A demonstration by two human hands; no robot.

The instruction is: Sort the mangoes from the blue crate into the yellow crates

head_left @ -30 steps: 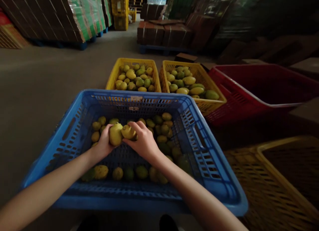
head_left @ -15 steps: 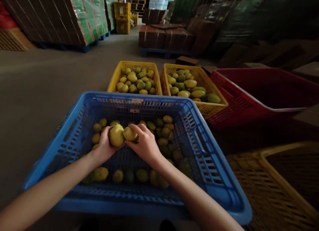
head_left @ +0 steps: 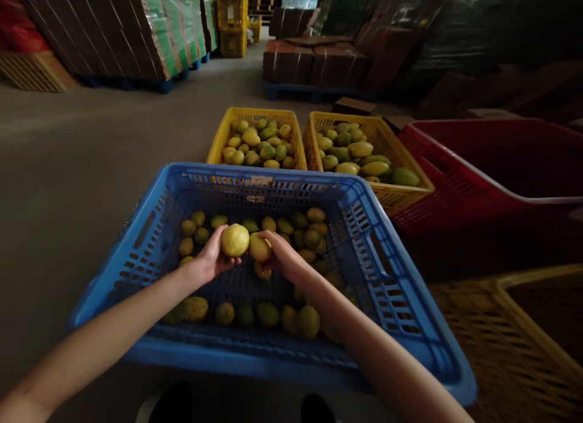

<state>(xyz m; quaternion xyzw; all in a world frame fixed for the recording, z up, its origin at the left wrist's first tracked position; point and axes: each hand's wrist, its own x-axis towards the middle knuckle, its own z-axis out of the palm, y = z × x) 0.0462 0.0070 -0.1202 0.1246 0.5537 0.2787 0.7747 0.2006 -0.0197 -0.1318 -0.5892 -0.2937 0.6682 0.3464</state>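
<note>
My left hand [head_left: 211, 260] is wrapped round a yellow mango [head_left: 235, 240], held above the blue crate [head_left: 291, 367]. Close beside it, my right hand [head_left: 283, 257] grips a smaller yellow-green mango [head_left: 259, 248]. The two held fruits are side by side, almost touching. Just below them another mango [head_left: 263, 271] shows partly behind the right fingers. More green and yellow mangoes [head_left: 267, 314] lie along the crate's sides and front, with the slatted bottom bare in the middle. My right forearm hides part of the fruit on the right.
Beyond the blue crate stand a left yellow crate [head_left: 213, 149] and a right yellow crate [head_left: 421, 174], both holding mangoes. A red crate [head_left: 414, 195] is at the right, with another yellow crate [head_left: 505, 326] nearer me. Wrapped stacks [head_left: 175, 34] and boxes [head_left: 314, 61] on pallets stand farther back.
The view has shifted, so the crates appear farther right. Both hands still hold their mangoes; the left one has been turned, and the fruit in the right hand sits slightly lower.
</note>
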